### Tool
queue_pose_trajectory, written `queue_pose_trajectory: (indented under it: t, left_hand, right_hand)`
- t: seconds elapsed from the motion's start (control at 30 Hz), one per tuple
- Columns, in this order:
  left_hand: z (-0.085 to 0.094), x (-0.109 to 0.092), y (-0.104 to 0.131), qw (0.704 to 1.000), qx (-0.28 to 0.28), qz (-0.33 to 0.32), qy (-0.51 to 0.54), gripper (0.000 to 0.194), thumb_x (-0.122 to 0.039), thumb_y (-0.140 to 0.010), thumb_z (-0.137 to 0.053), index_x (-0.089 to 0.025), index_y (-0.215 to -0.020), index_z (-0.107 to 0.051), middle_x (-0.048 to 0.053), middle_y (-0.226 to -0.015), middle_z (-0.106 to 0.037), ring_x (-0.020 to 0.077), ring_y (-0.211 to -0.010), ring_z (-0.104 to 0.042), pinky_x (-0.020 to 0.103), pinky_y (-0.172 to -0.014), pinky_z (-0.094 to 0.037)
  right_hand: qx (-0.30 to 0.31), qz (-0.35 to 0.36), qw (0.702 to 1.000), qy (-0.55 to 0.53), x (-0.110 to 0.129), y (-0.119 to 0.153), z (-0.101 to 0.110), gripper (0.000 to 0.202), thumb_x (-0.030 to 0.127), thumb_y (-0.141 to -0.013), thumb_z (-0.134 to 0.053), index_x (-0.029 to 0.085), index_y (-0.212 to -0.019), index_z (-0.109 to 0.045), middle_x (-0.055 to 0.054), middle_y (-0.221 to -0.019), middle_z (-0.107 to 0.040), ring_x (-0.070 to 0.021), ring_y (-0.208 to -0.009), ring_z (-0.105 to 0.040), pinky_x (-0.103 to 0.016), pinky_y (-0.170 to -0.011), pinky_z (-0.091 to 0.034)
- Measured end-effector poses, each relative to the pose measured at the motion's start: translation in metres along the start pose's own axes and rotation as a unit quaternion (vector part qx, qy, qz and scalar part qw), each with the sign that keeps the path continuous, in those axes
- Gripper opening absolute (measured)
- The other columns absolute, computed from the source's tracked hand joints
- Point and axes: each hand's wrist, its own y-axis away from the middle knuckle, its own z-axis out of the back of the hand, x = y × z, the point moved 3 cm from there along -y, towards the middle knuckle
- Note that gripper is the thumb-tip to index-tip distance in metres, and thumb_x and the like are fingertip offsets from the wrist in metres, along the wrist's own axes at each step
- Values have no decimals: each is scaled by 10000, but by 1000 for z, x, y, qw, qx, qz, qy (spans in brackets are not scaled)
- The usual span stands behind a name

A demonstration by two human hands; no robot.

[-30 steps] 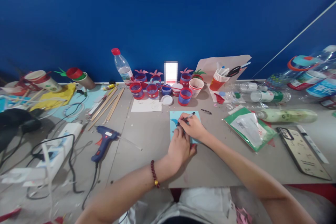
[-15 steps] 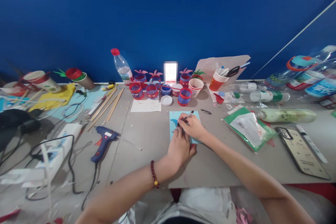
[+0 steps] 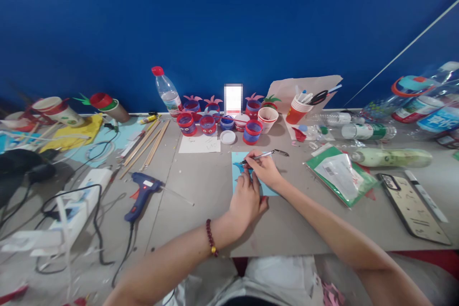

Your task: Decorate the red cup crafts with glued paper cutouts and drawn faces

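A light blue sheet of paper (image 3: 236, 158) lies on the grey table in front of me. On it is a darker blue cut piece (image 3: 238, 166), partly covered by my fingers. My right hand (image 3: 264, 168) is closed around a pen (image 3: 264, 154), its tip down at the darker piece. Just below, my left hand (image 3: 246, 198) presses on the paper with its fingers spread and holds nothing. A dark pen cap (image 3: 281, 152) lies beyond the sheet, near the pen's rear end.
Red and blue cups (image 3: 252, 133) and a bottle (image 3: 167, 93) stand at the back. A glue gun (image 3: 141, 196) and sticks (image 3: 152, 146) lie left. On the right are a green packet (image 3: 340, 174), a phone (image 3: 412, 208) and plastic bottles (image 3: 369, 131).
The pen has tilted lower, its rear end swinging right toward the dark cap. My right hand has shifted slightly up and left; my left hand has barely moved.
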Motion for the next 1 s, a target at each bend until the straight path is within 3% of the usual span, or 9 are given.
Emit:
queue_pose_trajectory:
  t: [0.1, 0.27, 0.4, 0.53, 0.7, 1.0]
  left_hand:
    - [2, 2, 0, 1000, -14, -6, 14, 561, -370, -829, -549, 32, -1221, -544, 273, -1176, -613, 373, -1108, -544, 452, -879, -425]
    - [4, 9, -2, 998, -51, -19, 30, 532, -384, -816, -577, -16, -1199, -558, 265, -1193, -602, 363, -1111, -533, 468, -884, -420]
    - [1, 19, -6, 998, -45, -37, 20, 413, -372, -873, -503, -45, -1107, -603, 210, -1062, -652, 318, -988, -576, 436, -855, -427]
    - [2, 28, -8, 997, -56, -32, 35, 365, -289, -901, -465, -66, -1173, -560, 147, -1033, -645, 269, -929, -580, 410, -859, -430]
    - [6, 30, -7, 998, -44, -2, 50, 362, -300, -904, -470, -68, -1163, -571, 155, -1068, -636, 278, -971, -559, 402, -826, -454]
    - [7, 27, -7, 999, -42, -10, 22, 366, -303, -896, -508, -82, -1171, -602, 160, -1167, -623, 346, -1161, -508, 459, -913, -428]
  right_hand:
    - [-24, 10, 999, -36, -6, -2, -1, 191, 418, -870, -498, 232, -842, -532, -29, -721, -671, -218, -769, -694, -321, -707, -548]
    - [-26, 19, 999, 2, -12, -2, -2, 194, 425, -898, -481, 241, -900, -542, -36, -841, -690, -209, -810, -712, -305, -719, -555]
    - [-35, 36, 998, 41, -10, -2, -1, 159, 379, -900, -480, 234, -897, -546, -32, -862, -690, -188, -790, -714, -281, -709, -551]
    - [-34, 45, 998, 38, -10, -4, 1, 156, 371, -904, -473, 231, -883, -539, -30, -821, -684, -190, -776, -717, -283, -710, -555]
    - [-41, 47, 997, 37, -16, -7, 2, 185, 392, -906, -476, 226, -908, -560, -48, -864, -696, -195, -781, -717, -305, -742, -571]
    - [-32, 20, 999, -14, -18, -9, 1, 199, 414, -888, -510, 221, -874, -557, -34, -788, -684, -198, -755, -713, -314, -720, -580]
